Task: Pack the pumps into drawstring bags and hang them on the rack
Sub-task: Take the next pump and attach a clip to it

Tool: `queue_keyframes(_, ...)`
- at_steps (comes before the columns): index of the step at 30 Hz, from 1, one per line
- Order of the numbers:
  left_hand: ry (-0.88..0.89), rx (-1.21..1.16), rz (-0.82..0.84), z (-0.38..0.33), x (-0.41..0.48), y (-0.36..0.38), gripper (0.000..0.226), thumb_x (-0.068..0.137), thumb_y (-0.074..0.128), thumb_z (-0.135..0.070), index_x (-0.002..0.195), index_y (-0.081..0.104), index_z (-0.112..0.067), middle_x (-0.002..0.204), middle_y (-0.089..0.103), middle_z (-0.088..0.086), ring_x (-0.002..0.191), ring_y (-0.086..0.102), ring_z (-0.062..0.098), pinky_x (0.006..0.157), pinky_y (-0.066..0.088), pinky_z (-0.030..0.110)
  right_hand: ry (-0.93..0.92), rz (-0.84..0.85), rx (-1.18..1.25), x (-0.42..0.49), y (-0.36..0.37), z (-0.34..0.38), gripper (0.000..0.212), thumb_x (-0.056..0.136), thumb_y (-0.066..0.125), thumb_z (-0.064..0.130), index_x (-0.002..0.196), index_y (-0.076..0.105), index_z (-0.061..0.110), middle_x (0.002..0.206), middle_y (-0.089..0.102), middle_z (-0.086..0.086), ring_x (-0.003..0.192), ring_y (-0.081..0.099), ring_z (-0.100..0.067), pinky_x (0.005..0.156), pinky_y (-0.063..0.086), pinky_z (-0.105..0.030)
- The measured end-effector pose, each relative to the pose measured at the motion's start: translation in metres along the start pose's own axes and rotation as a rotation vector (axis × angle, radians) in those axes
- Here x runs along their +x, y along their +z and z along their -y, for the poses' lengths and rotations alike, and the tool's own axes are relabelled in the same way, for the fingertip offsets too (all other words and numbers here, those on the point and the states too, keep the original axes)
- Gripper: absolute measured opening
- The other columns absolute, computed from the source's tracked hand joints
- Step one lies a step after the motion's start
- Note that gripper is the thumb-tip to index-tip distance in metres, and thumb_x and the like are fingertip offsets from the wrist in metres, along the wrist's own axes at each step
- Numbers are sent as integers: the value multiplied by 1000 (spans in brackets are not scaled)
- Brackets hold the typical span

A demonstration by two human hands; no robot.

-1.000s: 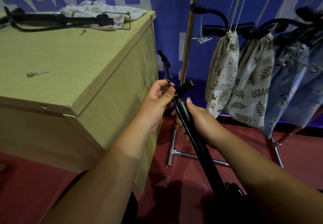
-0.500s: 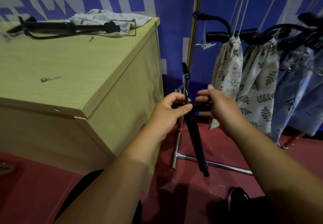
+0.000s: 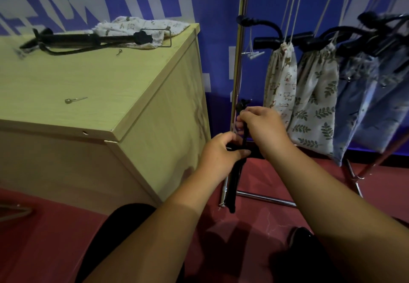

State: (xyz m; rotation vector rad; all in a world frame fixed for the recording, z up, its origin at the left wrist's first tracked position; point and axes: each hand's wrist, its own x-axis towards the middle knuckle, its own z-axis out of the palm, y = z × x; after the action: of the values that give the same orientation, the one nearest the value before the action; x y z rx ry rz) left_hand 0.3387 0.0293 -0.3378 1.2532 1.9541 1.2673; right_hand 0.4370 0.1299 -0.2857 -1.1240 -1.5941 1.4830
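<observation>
We see the person's left hand curled round a black pump near its top, thumb laid across the front, while the slim barrel hangs down towards the red floor just beside the foot of the rack. The right hand sits just above the left, its fingers bent over the thin upper piece of the same pump, whose small black tip pokes out above the knuckles. So both hands hold the pump, in the air between the table and the hanging bags. On the far side of the table we find a second pump lying flat with its hose looped beside it, its foot end resting on a flat printed bag. Two small metal pins lie apart on the tabletop, one near the middle and one close to the second pump. On the rack, a cat-print bag, a leaf-print bag and blue bags hang side by side by their cords, black pump handles sticking out of their gathered tops. A blue and white wall stands behind.
</observation>
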Motion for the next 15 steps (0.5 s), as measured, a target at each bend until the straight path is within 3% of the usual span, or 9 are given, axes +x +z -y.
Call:
queue_keyframes(3,1,-53,13,-10,-15,-8,18,85,86,-18,96,74,-24,98,74,-1,89,69,7,77,53,21,20,-10,-34,-13,4,11,20,93,67,20,81,69,4,62,57,-9,59,57,-25,64,53,-45)
queue_keyframes(5,-25,-109,16,-20,-22,-15,11,89,82,-15,97,76,-20,92,77,0,85,71,7,76,56,24,29,-32,-67,-20,7,18,24,92,70,25,80,68,4,60,53,-8,58,51,-24,62,47,-42)
queue_keyframes(9,-41,-109,-27,-37,-34,-40,7,94,76,-16,91,76,-22,73,73,-9,71,66,9,71,54,36,-83,-25,-261,-41,16,44,31,101,70,38,86,73,12,73,71,-1,70,67,-20,67,49,-35)
queue_keyframes(12,-63,-160,-64,-54,-47,-66,12,94,72,-11,92,77,-22,79,74,-2,76,66,16,80,59,46,-210,4,-399,-54,25,68,32,106,65,42,88,72,16,81,71,-1,71,64,-11,60,45,-27)
queue_keyframes(15,-28,-142,-107,-73,-60,-100,16,93,68,-14,90,77,-26,89,78,1,83,70,19,85,60,45,-301,21,-452,-67,38,95,32,107,64,41,90,74,15,82,75,-4,72,70,-18,59,48,-28)
